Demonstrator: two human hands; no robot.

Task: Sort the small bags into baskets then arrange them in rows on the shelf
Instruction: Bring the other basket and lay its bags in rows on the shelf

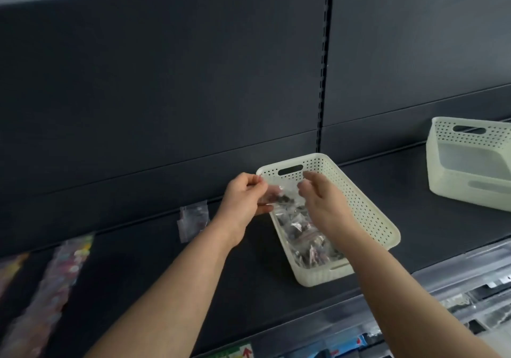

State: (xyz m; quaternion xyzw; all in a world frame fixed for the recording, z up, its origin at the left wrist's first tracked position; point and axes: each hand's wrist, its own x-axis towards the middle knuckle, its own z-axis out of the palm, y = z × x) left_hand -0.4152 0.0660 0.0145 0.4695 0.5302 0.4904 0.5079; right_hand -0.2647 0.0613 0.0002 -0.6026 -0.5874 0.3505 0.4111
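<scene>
cream basket lies below left grip and right grip, both pinching a clear bag.

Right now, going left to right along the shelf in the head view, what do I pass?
Colourful bags → clear bag → left hand, pinching a dark-filled bag → basket of bags → second basket.

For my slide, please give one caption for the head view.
Left hand and right hand hold a clear bag over a basket of bags on the shelf.
</scene>
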